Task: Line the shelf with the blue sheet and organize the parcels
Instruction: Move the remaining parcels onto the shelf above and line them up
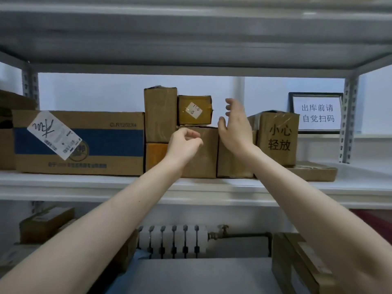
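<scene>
Cardboard parcels stand in a row on the white middle shelf (63, 183). A wide box with a blue band (84, 145) is at the left. A tall box (160, 113) stands on an orange one (156, 154). A small labelled box (195, 110) sits on a plain brown box (203, 153). My left hand (184, 145) hovers before the plain box with fingers loosely curled, holding nothing. My right hand (235, 124) is raised beside the small box, fingers spread. A strip of blue sheet (137, 256) shows on the lower shelf.
A box with black characters (277, 137) stands at the right on a flat parcel (314, 171). A framed sign (317, 112) leans at the back right. Below are more boxes (46, 224), (301, 264) and a white radiator (172, 240). A grey shelf (191, 39) hangs overhead.
</scene>
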The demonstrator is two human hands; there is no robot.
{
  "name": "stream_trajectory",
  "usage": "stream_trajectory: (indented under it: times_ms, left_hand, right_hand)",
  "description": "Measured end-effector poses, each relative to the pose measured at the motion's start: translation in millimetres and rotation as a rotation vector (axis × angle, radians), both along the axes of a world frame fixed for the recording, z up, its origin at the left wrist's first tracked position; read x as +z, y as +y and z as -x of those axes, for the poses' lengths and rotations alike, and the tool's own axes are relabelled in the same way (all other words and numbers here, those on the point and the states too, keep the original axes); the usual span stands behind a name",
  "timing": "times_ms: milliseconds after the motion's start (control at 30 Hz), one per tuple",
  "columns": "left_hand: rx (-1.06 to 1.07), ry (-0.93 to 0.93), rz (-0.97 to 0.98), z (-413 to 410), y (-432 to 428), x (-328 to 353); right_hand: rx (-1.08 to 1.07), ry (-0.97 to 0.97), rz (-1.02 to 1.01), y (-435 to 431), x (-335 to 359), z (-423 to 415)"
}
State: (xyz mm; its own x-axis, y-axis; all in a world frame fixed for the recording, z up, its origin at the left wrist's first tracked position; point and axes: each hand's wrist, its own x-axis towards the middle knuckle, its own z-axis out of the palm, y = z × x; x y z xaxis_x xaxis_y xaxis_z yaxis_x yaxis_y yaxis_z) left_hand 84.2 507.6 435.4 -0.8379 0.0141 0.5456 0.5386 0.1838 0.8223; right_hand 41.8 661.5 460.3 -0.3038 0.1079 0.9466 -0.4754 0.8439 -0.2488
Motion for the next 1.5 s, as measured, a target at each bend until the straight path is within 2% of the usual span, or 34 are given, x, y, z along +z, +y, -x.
stream_trajectory:
  times_ms: [167, 300, 433, 567, 667, 933, 1100, 1200, 1267, 1333, 1433, 1500]
  left_hand:
    - [-0.072, 0.068, 0.044, -21, 52, -17]
    - [-0.150, 0.098, 0.088, -45, 99, -39]
    - [-0.231, 0.046, 0.120, -75, 156, -71]
    - [-0.293, -0.082, 0.212, -97, 215, -120]
    - [-0.244, -0.239, 0.264, -100, 254, -161]
    - [-0.049, -0.770, 0.156, -75, 301, -249]
    - [-0.046, -1.036, 0.120, -55, 318, -287]
    - [-0.139, -1.143, 0.101, -41, 327, -302]
    - [-0.150, -1.143, 0.089, -30, 330, -307]
    - [-0.152, -1.125, 0.063, -20, 330, -306]
    - [-0.260, -1.177, -0.120, -17, 320, -292]
    - [-0.334, -1.210, -0.167, -18, 307, -281]
  right_hand:
    - [0.088, 0.090, -0.030, 63, -37, -36]
    - [0.079, 0.113, -0.042, 113, -76, -65]
    - [0.024, 0.059, -0.060, 169, -117, -102]
    - [0.028, -0.073, -0.088, 233, -166, -133]
    - [0.008, -0.225, -0.070, 275, -207, -150]
    - [-0.287, -0.946, 0.074, 328, -301, -141]
    - [-0.318, -1.131, 0.220, 335, -331, -131]
    - [-0.282, -1.221, 0.281, 336, -340, -123]
    - [-0.242, -1.250, 0.345, 339, -343, -116]
    - [-0.147, -1.251, 0.484, 341, -343, -113]
    - [0.123, -1.223, 0.884, 343, -335, -114]
    - [0.279, -1.249, 1.002, 345, -328, -118]
